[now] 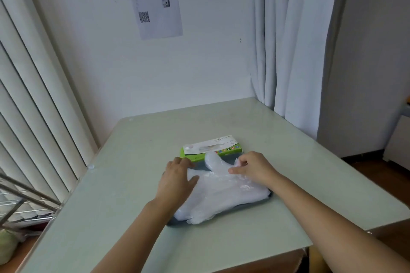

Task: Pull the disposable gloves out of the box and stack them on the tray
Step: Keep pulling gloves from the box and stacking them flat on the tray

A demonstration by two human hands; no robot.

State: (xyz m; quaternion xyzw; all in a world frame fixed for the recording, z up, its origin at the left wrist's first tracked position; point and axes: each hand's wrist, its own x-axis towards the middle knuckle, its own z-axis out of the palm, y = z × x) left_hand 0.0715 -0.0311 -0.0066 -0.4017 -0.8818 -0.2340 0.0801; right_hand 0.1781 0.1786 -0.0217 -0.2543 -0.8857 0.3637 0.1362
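A green and white glove box lies flat on the table behind a dark tray. Clear plastic gloves lie spread in a stack over most of the tray, fingers pointing toward the near left. My left hand rests flat with straight fingers on the stack's left side. My right hand lies on the far right part of the stack, its fingertips curled and pinching a fold of the top glove near the box.
The pale green table stands in a corner against a white wall, with curtains at the right and vertical blinds at the left. A wire rack sits beyond the table's left edge.
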